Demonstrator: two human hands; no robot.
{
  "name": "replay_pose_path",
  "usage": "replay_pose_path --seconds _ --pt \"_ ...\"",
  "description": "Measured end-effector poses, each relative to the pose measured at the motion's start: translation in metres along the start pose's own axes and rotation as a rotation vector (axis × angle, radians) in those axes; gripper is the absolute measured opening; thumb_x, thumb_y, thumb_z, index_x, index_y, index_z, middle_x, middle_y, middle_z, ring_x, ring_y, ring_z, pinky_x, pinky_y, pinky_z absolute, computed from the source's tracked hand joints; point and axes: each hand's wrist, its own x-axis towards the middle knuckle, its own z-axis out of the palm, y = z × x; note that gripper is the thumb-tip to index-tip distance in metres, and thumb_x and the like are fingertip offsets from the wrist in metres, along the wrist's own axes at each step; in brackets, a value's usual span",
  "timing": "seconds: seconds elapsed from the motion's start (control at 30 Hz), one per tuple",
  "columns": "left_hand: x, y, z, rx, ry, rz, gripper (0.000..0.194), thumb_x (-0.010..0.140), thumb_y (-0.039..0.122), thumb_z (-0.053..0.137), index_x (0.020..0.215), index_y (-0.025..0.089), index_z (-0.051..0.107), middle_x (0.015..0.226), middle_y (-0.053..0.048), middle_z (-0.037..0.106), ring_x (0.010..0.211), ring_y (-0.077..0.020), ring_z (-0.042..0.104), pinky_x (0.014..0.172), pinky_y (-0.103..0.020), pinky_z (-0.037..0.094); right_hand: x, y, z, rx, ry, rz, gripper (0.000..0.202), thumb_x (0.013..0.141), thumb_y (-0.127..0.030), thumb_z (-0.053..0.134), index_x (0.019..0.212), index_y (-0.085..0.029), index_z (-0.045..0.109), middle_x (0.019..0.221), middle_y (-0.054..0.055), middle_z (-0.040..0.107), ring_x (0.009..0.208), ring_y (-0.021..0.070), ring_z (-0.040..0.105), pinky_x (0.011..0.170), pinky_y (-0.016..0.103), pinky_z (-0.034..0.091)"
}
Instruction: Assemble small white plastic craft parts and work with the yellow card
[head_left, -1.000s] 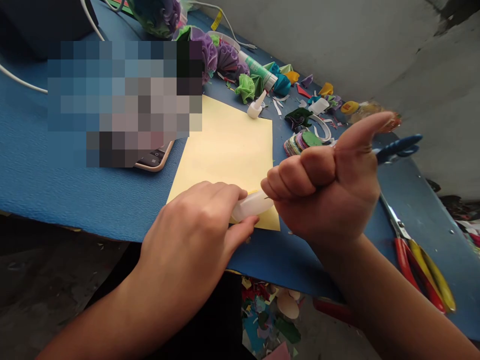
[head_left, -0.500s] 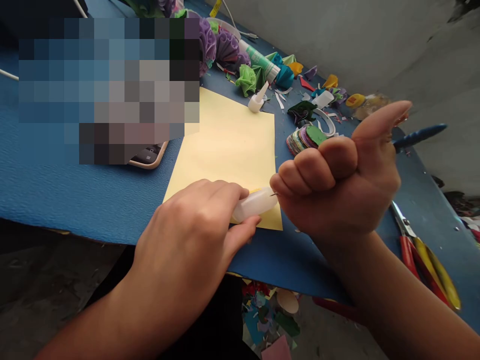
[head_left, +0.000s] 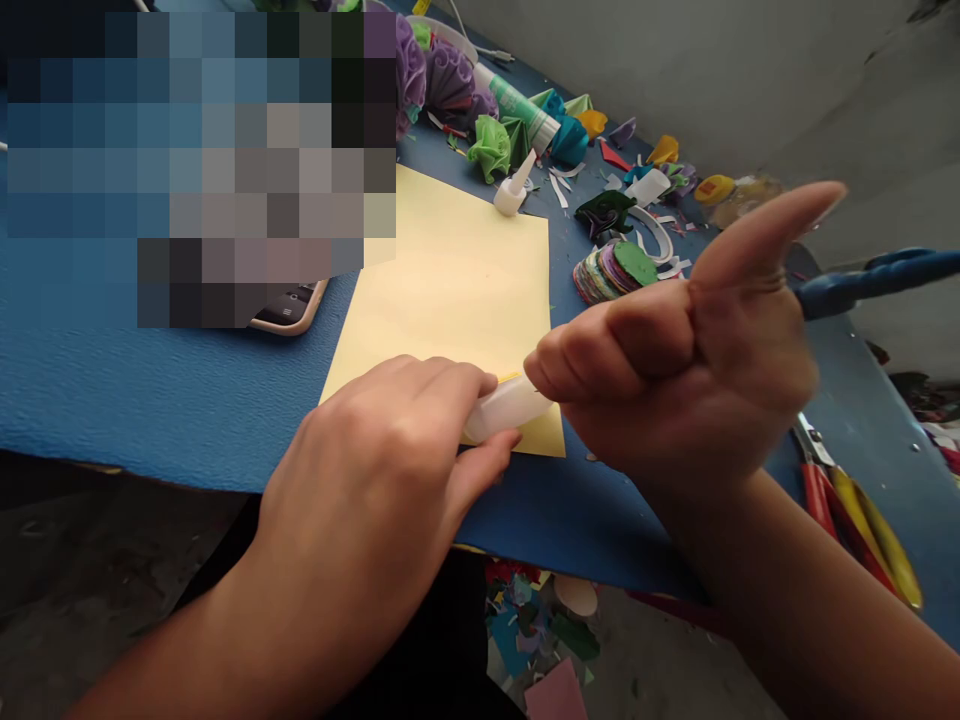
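Note:
My left hand point(head_left: 390, 460) is closed around a translucent white glue bottle point(head_left: 506, 405), tilted low over the front edge of the yellow paper point(head_left: 450, 270). In a fist with its thumb raised, my right hand point(head_left: 675, 370) grips a blue-handled needle tool point(head_left: 870, 288). The handle sticks out past the thumb side, and the fist covers the middle of the tool. Its little-finger side meets the bottle's right end, hiding that end and most of the needle. A white nozzle cap point(head_left: 511, 195) stands on the paper's far corner.
Red-and-yellow-handled scissors point(head_left: 855, 520) lie at the right. Behind my right hand are a stack of paper discs point(head_left: 615, 270), a white ring point(head_left: 656, 235) and paper scraps. Rolled paper flowers point(head_left: 491, 145) and a glue stick point(head_left: 517, 105) lie farther back. A phone point(head_left: 289, 310) lies left.
My right fist has shifted slightly left against the bottle, and the thin needle seen earlier is now mostly hidden. The blue handle's outer end has swung right and up. My left hand stays nearly still.

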Motion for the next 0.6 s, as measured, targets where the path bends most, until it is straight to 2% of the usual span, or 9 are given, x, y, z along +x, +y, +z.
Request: replay_pose_path --seconds 0.2,0.27,0.33,0.43,0.6 --pt "0.000 -0.001 0.000 0.010 0.002 0.010 0.011 0.079 0.026 0.066 0.088 0.020 0.062 0.082 -0.004 0.066 0.075 -0.0245 0.061 0.068 -0.041 0.049 0.000 0.007 0.002 -0.046 0.018 0.026 0.029 0.076 -0.044 0.066 0.051 -0.029 0.060 0.051 -0.006 0.004 0.039 0.0059 0.008 0.039 0.024 0.013" --pt "0.000 -0.001 0.001 0.012 0.000 -0.003 0.013 0.079 0.027 0.066 0.089 0.020 0.062 0.083 -0.004 0.066 0.074 -0.0240 0.061 0.068 -0.041 0.049 0.000 0.009 0.001 -0.025 0.000 0.005 0.040 0.080 -0.041 0.063 0.045 -0.024 0.052 0.051 -0.006 0.006 0.039 0.0060 0.010 0.039 0.024 0.013" --pt "0.000 -0.001 0.001 0.012 0.002 -0.015 0.013 0.080 0.028 0.066 0.091 0.021 0.062 0.083 -0.003 0.066 0.075 -0.0233 0.060 0.068 -0.040 0.049 0.002 0.009 -0.001 -0.005 -0.011 0.043 0.058 0.086 -0.040 0.056 0.038 -0.017 0.033 0.050 -0.005 0.006 0.039 0.0058 0.011 0.039 0.023 0.016" --pt "-0.001 0.000 0.001 -0.004 -0.005 -0.035 0.015 0.080 0.028 0.065 0.095 0.023 0.063 0.083 -0.002 0.066 0.076 -0.0223 0.060 0.067 -0.038 0.049 0.006 0.007 -0.008 0.025 -0.049 0.112 0.068 0.088 -0.046 0.050 0.042 -0.016 0.009 0.041 -0.006 0.005 0.035 0.0049 0.011 0.036 0.023 0.020" --pt "-0.001 -0.001 0.000 -0.019 -0.014 -0.057 0.018 0.080 0.026 0.065 0.097 0.024 0.062 0.085 -0.001 0.066 0.077 -0.0218 0.061 0.065 -0.037 0.049 0.010 0.003 -0.019 0.131 -0.083 0.194 0.070 0.090 -0.048 0.046 0.044 -0.016 0.005 0.037 -0.006 0.006 0.034 0.0062 0.009 0.036 0.023 0.020"
